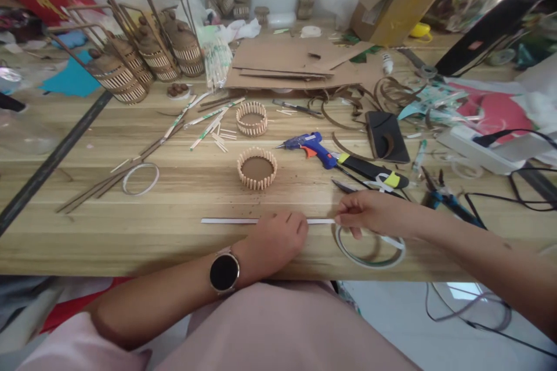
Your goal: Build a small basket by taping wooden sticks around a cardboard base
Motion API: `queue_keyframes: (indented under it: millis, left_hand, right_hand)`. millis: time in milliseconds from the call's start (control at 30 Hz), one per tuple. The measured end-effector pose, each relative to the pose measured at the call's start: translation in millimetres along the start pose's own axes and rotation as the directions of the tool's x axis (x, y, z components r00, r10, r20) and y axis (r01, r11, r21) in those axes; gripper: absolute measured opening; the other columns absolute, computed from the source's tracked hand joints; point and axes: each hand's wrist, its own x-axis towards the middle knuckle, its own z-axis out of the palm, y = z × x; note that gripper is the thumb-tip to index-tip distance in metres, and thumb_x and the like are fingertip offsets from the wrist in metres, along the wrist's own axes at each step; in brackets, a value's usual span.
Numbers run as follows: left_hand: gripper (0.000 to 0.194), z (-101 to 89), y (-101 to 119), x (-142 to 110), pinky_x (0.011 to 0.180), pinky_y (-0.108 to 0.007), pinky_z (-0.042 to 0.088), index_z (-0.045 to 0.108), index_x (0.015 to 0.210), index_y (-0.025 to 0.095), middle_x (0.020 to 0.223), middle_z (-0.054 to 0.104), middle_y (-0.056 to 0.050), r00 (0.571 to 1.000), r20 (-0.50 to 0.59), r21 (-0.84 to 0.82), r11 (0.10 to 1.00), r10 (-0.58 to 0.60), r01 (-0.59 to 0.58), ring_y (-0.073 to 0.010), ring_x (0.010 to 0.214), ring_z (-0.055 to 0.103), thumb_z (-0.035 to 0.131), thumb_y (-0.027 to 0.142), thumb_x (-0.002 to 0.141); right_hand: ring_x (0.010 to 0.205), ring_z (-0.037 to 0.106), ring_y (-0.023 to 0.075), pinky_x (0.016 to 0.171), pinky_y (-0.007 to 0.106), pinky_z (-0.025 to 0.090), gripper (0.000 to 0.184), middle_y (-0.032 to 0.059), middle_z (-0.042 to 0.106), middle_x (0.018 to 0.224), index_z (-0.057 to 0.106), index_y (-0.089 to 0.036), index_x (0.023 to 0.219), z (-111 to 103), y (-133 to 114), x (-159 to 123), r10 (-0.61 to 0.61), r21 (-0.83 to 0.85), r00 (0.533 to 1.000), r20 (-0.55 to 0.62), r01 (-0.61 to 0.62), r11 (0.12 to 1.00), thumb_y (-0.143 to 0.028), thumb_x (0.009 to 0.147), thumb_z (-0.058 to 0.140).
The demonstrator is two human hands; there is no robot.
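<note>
A narrow white strip lies straight along the table near its front edge. My left hand, with a watch on the wrist, rests across the middle of it, fingers curled down onto it. At the strip's right end my right hand pinches with thumb and fingers. Below that hand is a thin ring, apparently a roll of narrow tape, partly covered by the fingers. Ahead of my hands sit two round stick-walled trays, one behind the other, both with brown bases.
A blue glue gun, a black-and-yellow cutter and pliers lie to the right. Loose sticks and a white ring are at left. Behind stand several lantern-like models and flat cardboard.
</note>
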Motion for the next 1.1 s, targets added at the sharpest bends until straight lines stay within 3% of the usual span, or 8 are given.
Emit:
queue_keyframes:
  millis: [200, 567, 733, 933, 1033, 1100]
  left_hand:
    - [0.034, 4.6, 4, -3, 0.055, -0.029, 0.045, 0.050, 0.131, 0.006, 0.088, 0.065, -0.010, 0.997, -0.075, 0.064, 0.998, 0.033, -0.028, -0.0215, 0.080, 0.063, 0.038, 0.010, 0.099]
    - [0.037, 1.8, 4, 0, 0.055, -0.031, 0.046, 0.051, 0.132, 0.007, 0.089, 0.065, -0.012, 0.998, -0.020, 0.015, 0.999, 0.052, -0.052, -0.0235, 0.079, 0.061, 0.034, 0.011, 0.099]
    - [0.035, 1.4, -1, 1, 0.057, -0.031, 0.046, 0.052, 0.131, 0.008, 0.091, 0.065, -0.012, 0.998, -0.017, -0.032, 0.998, 0.059, -0.059, -0.0241, 0.083, 0.061, 0.041, 0.012, 0.097]
    - [0.016, -17.1, -20, 12, 0.078, -0.037, 0.051, 0.067, 0.093, 0.013, 0.093, 0.065, -0.011, 0.990, -0.078, -0.265, 0.960, -0.120, 0.095, -0.0244, 0.092, 0.059, 0.051, 0.017, 0.096]
    - [0.019, -25.0, -24, 17, 0.092, -0.038, 0.048, 0.067, 0.102, 0.014, 0.101, 0.068, -0.009, 0.982, -0.089, -0.500, 0.860, -0.167, 0.101, -0.0240, 0.103, 0.059, 0.057, 0.029, 0.095]
    - [0.021, -26.1, -24, 20, 0.093, -0.036, 0.047, 0.067, 0.105, 0.014, 0.103, 0.070, -0.008, 0.987, -0.059, -0.608, 0.790, -0.147, 0.081, -0.0230, 0.103, 0.060, 0.060, 0.030, 0.094]
  right_hand:
    - [0.063, 0.061, 0.0175, 0.060, 0.026, 0.042, 0.023, 0.0002, 0.067, 0.058, 0.064, -0.021, 0.074, 2, -3, 4, 0.044, -0.106, 0.998, -0.043, -0.048, 0.993, -0.043, 0.076, 0.057]
    - [0.059, 0.061, 0.0169, 0.055, 0.026, 0.037, 0.015, -0.0020, 0.067, 0.055, 0.056, -0.022, 0.073, 1, -12, 4, 0.058, -0.199, 0.995, -0.077, -0.073, 0.977, -0.036, 0.077, 0.054]
    - [0.057, 0.060, 0.0164, 0.052, 0.026, 0.034, 0.012, -0.0011, 0.067, 0.054, 0.056, -0.022, 0.070, 0, -20, 2, 0.088, -0.226, 0.992, -0.094, -0.107, 0.968, -0.033, 0.076, 0.055]
    - [0.058, 0.058, 0.0162, 0.051, 0.025, 0.033, 0.011, -0.0011, 0.068, 0.059, 0.056, -0.024, 0.075, -1, -41, -16, 0.069, -0.206, 0.987, -0.145, -0.099, 0.974, -0.034, 0.079, 0.055]
    - [0.055, 0.054, 0.0146, 0.052, 0.025, 0.032, 0.010, -0.0018, 0.064, 0.059, 0.054, -0.024, 0.074, 1, -59, -29, 0.017, -0.286, 0.975, -0.222, -0.081, 0.955, -0.031, 0.080, 0.053]
    - [0.055, 0.052, 0.0142, 0.052, 0.025, 0.031, 0.009, -0.0016, 0.061, 0.061, 0.054, -0.024, 0.074, 3, -67, -35, -0.021, -0.338, 0.967, -0.255, -0.068, 0.939, -0.030, 0.081, 0.052]
